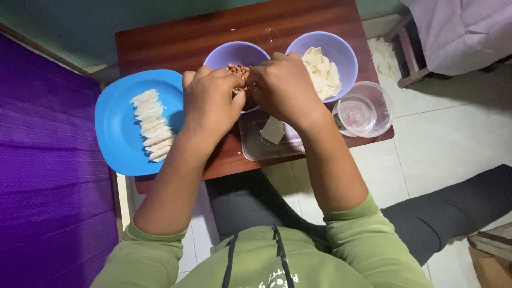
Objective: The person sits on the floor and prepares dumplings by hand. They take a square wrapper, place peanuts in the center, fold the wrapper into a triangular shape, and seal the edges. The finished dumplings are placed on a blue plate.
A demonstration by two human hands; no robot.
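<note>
My left hand (pixel 210 101) and my right hand (pixel 282 88) meet over a lavender bowl (pixel 229 53) of brown crumbly filling (pixel 238 69). The fingers of both are pinched together around something small between them that I cannot see clearly. Just below the hands a clear flat tray (pixel 256 146) holds one square dough wrapper (pixel 273 129). A second lavender bowl (pixel 341 53) to the right holds a stack of pale dough wrappers (pixel 320 72). At the left a blue plate (pixel 114 128) carries a row of several folded white dumplings (pixel 152 125).
A clear plastic cup of water (pixel 362 112) stands at the small wooden table's (pixel 181 40) right edge. A purple cloth surface (pixel 48 170) lies at the left, a stool with draped fabric (pixel 458 32) at the upper right. My knees sit under the table on a tiled floor (pixel 442 138).
</note>
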